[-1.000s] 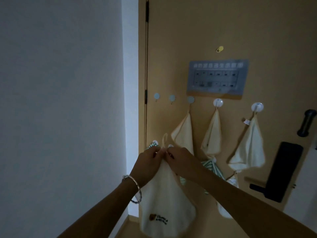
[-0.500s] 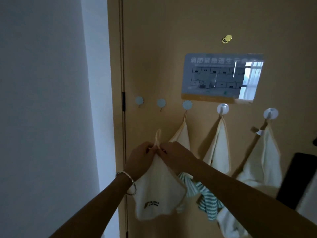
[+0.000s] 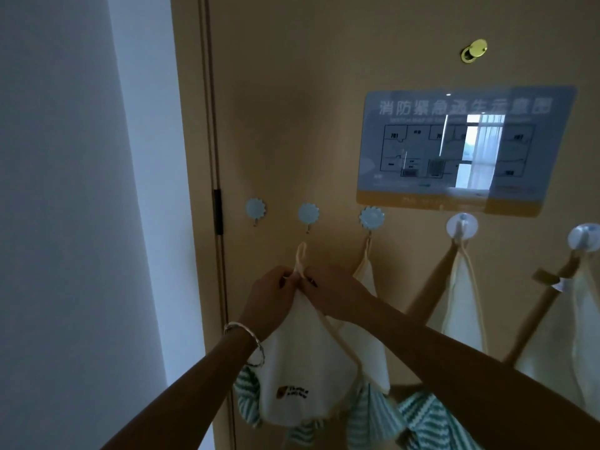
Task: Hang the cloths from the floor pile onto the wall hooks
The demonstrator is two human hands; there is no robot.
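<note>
Both hands pinch the top corner of a cream cloth (image 3: pixel 302 365) with a small logo; my left hand (image 3: pixel 271 298) and my right hand (image 3: pixel 334 295) hold it just under its loop (image 3: pixel 301 254), which stands upright. The loop's top sits a little below the second blue flower hook (image 3: pixel 308 214), apart from it. The first blue hook (image 3: pixel 255 208) is bare. Cream cloths hang from the third blue hook (image 3: pixel 371 217), from a clear round hook (image 3: pixel 461 226) and from another clear hook (image 3: pixel 584 237).
All hooks are stuck on a tan door (image 3: pixel 308 108) with a floor-plan sign (image 3: pixel 461 151) and a brass peephole (image 3: pixel 474 51). Green-and-white striped cloths (image 3: pixel 422 414) hang lower down. A white wall (image 3: pixel 81 222) is at left, beside the door hinge (image 3: pixel 217 212).
Both hands have lifted the cream cloth upward, bringing its loop close under the second blue hook. The view has moved closer to the door and tilted up.
</note>
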